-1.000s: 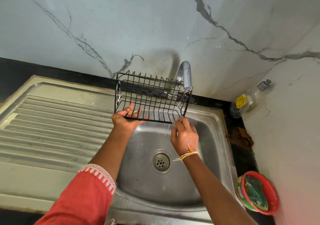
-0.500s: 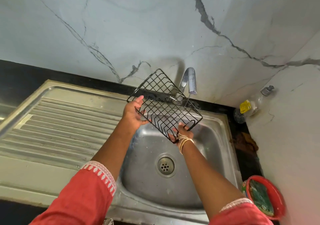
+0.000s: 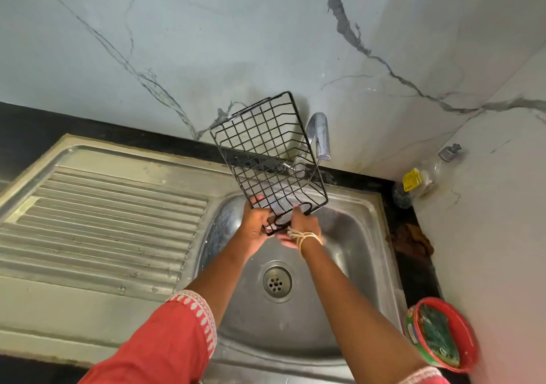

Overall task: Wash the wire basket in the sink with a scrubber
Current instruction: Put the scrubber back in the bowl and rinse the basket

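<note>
A black wire basket (image 3: 266, 153) stands tilted on end above the steel sink (image 3: 363, 236), its top reaching up past the wall edge, just left of the chrome tap (image 3: 320, 135). My left hand (image 3: 255, 225) grips the basket's lower left corner. My right hand (image 3: 301, 227) holds the bottom end beside it, fingers curled under the wire. A green scrubber (image 3: 437, 336) lies in a red round tub at the right.
The ribbed steel drainboard (image 3: 97, 221) spreads to the left. The drain (image 3: 277, 280) sits in the basin's middle. A clear bottle with a yellow label (image 3: 419, 179) lies in the back right corner, with a brown cloth (image 3: 410, 241) on the black counter.
The basket has turned from lying flat to standing on end. Both hands came together at its lower end, and the view shifted slightly.
</note>
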{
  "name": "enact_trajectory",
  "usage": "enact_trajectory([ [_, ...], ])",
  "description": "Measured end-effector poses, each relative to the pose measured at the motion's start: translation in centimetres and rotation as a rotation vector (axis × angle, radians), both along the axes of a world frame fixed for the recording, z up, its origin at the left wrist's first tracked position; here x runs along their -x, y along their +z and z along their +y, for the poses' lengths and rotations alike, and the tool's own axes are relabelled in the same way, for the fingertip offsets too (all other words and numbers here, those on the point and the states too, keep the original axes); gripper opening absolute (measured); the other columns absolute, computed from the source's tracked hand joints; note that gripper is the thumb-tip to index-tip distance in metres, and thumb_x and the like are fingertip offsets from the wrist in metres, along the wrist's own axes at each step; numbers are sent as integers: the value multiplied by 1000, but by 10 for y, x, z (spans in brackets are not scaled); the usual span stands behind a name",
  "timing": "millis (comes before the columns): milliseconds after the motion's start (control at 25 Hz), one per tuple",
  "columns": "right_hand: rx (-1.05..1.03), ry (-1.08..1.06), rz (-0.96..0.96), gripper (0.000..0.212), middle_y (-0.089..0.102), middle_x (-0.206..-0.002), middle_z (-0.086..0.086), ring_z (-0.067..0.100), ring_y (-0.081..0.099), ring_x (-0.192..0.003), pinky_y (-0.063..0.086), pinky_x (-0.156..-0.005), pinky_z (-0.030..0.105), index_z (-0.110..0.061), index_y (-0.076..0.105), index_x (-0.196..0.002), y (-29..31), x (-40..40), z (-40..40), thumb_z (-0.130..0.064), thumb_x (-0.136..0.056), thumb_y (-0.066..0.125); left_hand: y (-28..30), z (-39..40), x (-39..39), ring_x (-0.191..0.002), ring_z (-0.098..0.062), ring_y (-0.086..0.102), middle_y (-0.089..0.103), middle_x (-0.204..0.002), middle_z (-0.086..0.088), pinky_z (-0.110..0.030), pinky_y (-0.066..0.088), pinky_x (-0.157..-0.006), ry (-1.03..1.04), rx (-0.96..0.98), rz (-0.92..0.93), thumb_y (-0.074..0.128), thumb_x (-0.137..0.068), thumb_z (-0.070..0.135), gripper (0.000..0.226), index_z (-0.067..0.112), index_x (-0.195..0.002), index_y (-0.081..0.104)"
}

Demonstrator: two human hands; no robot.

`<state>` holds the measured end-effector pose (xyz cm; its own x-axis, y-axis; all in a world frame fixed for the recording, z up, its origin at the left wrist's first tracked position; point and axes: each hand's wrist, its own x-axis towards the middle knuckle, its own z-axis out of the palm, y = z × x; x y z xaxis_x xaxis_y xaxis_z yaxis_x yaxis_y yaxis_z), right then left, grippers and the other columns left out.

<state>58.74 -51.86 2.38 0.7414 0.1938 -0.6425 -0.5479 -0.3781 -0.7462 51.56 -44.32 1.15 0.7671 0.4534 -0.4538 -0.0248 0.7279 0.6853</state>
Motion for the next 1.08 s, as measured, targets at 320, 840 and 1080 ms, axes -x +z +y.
enact_trajectory([
  [320,721,966,-1331,29,64,-108,10,30,60,-100,48,-87,39,-12,60,-110,-9,-20,-27,-24,-90,43,-26,1,-8,-95,-34,69,66,-118,-21,-52,57,-72,57,91,77,45,-77,-15,57,14,-125,54],
  [840,767,1446,-1279,53,35,-152,1,24,24,-142,13,-116,47,-24,40,-142,-32,-21,-20,-47,-97,24,-39,2,-9,-70,-24,65,61,-79,-12,-35,54,-61,98,145,175,35,-60,-17,58,10,-110,45],
  [1080,699,1539,-1294,53,38,-150,3,23,28,-141,20,-113,47,-22,41,-141,-38,-7,-12,-46,-98,21,-29,2,-2,-76,-21,60,59,-87,-12,-32,52,-54,148,68,197,32,-79,-22,67,21,-130,39],
])
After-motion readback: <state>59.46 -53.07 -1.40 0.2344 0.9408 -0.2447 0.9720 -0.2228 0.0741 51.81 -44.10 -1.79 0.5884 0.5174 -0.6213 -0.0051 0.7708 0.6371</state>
